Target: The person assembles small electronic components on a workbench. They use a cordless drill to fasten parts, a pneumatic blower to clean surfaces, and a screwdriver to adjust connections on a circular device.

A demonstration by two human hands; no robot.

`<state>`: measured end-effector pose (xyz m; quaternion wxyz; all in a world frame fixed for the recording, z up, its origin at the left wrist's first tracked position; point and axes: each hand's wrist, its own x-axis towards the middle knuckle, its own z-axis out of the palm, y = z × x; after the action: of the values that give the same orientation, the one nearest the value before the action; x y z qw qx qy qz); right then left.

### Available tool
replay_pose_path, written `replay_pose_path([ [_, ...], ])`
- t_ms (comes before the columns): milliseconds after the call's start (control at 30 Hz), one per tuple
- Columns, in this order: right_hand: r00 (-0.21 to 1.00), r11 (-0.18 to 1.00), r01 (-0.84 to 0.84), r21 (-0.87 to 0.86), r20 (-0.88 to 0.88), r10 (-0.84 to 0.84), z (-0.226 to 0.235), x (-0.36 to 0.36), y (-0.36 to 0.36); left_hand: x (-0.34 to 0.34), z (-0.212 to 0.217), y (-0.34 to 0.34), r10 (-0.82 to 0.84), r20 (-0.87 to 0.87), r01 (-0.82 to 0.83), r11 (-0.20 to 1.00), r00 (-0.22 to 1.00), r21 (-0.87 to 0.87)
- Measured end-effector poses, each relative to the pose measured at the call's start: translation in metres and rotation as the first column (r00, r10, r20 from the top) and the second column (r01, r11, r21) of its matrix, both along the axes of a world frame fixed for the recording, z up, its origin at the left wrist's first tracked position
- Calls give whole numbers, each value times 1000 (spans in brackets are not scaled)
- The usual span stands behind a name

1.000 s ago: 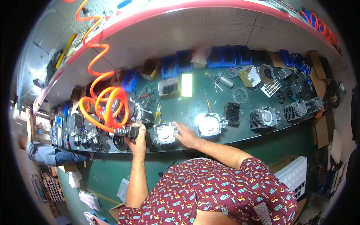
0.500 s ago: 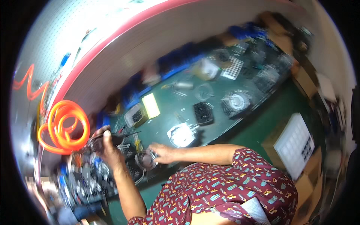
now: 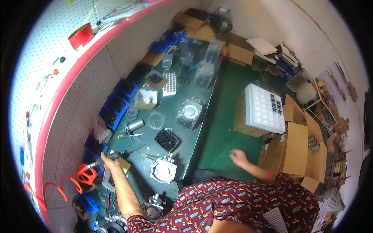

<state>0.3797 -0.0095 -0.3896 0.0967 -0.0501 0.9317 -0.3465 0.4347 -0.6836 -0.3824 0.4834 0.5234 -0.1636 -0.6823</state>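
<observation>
My left hand [image 3: 110, 162] is wrapped round an air screwdriver [image 3: 113, 155] with a long thin bit pointing right over the bench. An orange coiled air hose [image 3: 86, 174] runs toward its back end. My right hand [image 3: 238, 158] is off the bench, above the green floor, its fingers curled; what they hold, if anything, is too small to make out. A silver metal housing [image 3: 163, 170] lies near the bench's front edge, between my arms. Closer to my body, another metal part [image 3: 154, 209] is partly covered by my shirt.
On the bench are a black tray of small dark parts [image 3: 167, 140], a screwdriver [image 3: 149, 156] and a finned metal housing [image 3: 190, 112]. Blue bins [image 3: 117, 101] line the back. To the right, a white compartment tray [image 3: 260, 108] rests on a carton, beside an open cardboard box [image 3: 297, 155].
My right hand has left the metal part on the bench and swung right, over the floor. The view has turned right. My left hand still holds the air screwdriver.
</observation>
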Motion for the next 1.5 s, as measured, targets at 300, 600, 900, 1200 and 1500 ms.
replay_pose_path([
  [300, 681, 870, -360, 337, 733, -2, -127, 147, 200, 2, -88, -52, -88, 534, 35, 993, 841, 109],
  [600, 832, 951, -280, 133, 528, 171, -198, 13, 244, -38, -31, -11, 30, 520, 129, 955, 854, -268],
  [900, 948, 996, -76, 37, 312, 61, -107, -231, 254, -258, 98, 189, -148, 194, 238, 741, 970, -628],
  [1200, 947, 997, -15, -71, 321, 37, -155, -356, 264, -454, 87, 389, -639, 511, 738, 136, 575, -660],
  [1500, 875, 967, -129, 218, 484, 7, -169, -387, 358, -640, 91, 462, -176, 888, 777, -432, 425, -458],
])
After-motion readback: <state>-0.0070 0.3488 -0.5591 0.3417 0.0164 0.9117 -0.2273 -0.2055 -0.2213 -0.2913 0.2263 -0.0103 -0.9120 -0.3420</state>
